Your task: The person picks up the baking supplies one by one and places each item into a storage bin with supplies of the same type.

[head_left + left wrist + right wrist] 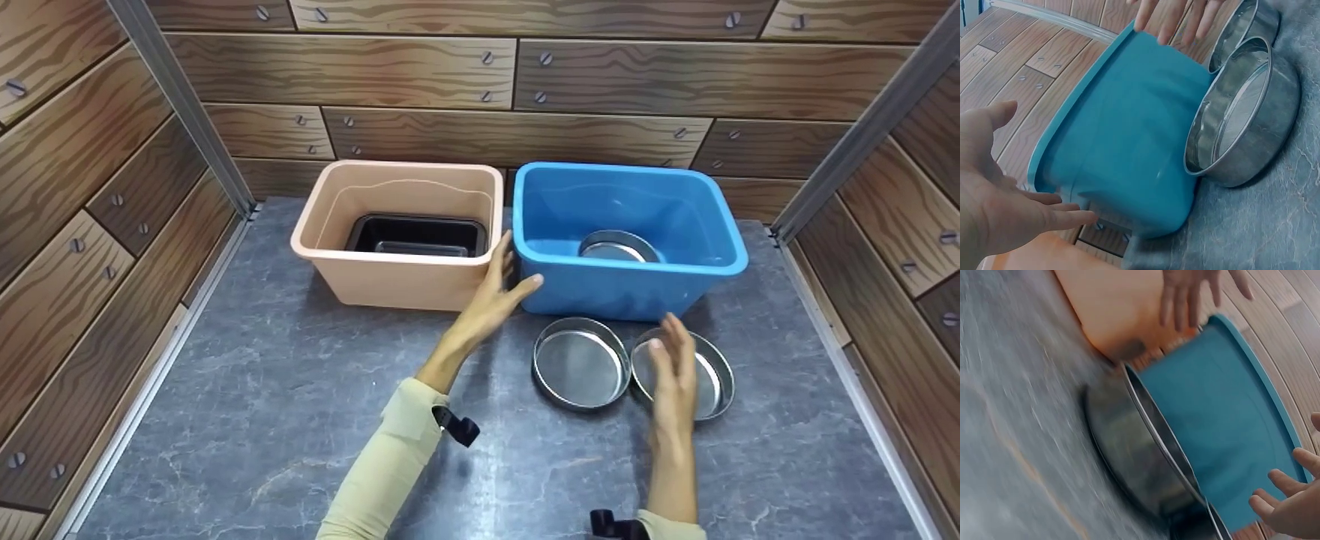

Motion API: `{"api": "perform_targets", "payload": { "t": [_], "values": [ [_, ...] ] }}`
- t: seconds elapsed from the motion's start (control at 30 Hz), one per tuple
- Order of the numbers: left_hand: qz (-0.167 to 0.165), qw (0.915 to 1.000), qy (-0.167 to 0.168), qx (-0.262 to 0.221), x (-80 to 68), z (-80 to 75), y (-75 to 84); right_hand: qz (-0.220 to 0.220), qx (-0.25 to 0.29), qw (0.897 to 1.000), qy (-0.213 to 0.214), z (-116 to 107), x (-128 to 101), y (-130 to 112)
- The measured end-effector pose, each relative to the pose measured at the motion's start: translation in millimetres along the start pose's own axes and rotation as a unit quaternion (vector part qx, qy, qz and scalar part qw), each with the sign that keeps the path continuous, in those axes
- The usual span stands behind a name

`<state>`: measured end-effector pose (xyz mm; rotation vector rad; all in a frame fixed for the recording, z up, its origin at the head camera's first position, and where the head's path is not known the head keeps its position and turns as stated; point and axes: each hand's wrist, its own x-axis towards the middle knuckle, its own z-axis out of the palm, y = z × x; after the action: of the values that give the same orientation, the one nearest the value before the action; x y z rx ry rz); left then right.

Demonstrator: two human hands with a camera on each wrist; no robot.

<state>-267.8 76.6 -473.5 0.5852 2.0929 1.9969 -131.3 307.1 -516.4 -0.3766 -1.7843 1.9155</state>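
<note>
Two round steel pans are lying side by side on the grey desk (262, 420), lower right of centre in the head view, rims up and open sides facing the ceiling. Being round, they show no long axis of their own; the pair is lining up left to right, parallel to the blue tub's front wall. The left pan (580, 363) and the right pan (712, 375) are touching or nearly so, both just in front of the blue tub (600, 289). A third pan (616, 246) is lying inside that tub, tilted a little.

The right hand (673, 375) is hovering over the right pan with fingers straight and spread, palm turned left, forearm running straight up from the bottom edge; it is holding nothing. The left hand (501, 289) is reaching up and rightward from a pale sleeve, fingers open and relaxed, sitting at the gap between the beige tub (390, 281) and the blue tub, with fingertips at or just short of the blue tub's corner; contact cannot be told.

A black tray (416, 234) is sitting inside the beige tub, its long side running left to right.
</note>
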Motion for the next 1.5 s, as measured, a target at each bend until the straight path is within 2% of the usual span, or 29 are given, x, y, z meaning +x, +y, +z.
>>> {"api": "perform_targets", "payload": {
  "t": [0.4, 0.63, 0.87, 1.03, 1.23, 1.4, 1.5],
  "values": [
    [0.01, 0.9997, 0.023, 0.008, 10.4, 5.9, -6.7, 0.038, 0.026, 0.996, 0.075, -51, 0, 3],
    [0.003, 0.999, 0.028, 0.034, 14.4, 9.1, -8.7, 0.034, 0.019, 0.992, 0.121, -75, -2, 12],
    [0.014, 0.9975, 0.05, 0.048, 8.5, 14.2, 14.4, 0.061, -0.005, 0.987, 0.146, -90, -3, 28],
    [0.013, 0.9964, 0.071, 0.045, 10.3, 19.4, 21.0, 0.088, -0.018, 0.985, 0.148, -96, -5, 38],
    [0.014, 0.9956, 0.084, 0.037, 17.1, 23.4, 21.6, 0.103, -0.016, 0.985, 0.137, -98, -5, 46],
    [-0.002, 0.9949, 0.098, 0.023, 22.3, 23.1, 19.8, 0.111, -0.015, 0.987, 0.118, -98, -6, 49],
    [-0.008, 0.9946, 0.103, 0.014, 25.6, 22.1, 18.6, 0.117, -0.032, 0.987, 0.101, -98, -7, 48]
  ]
}}
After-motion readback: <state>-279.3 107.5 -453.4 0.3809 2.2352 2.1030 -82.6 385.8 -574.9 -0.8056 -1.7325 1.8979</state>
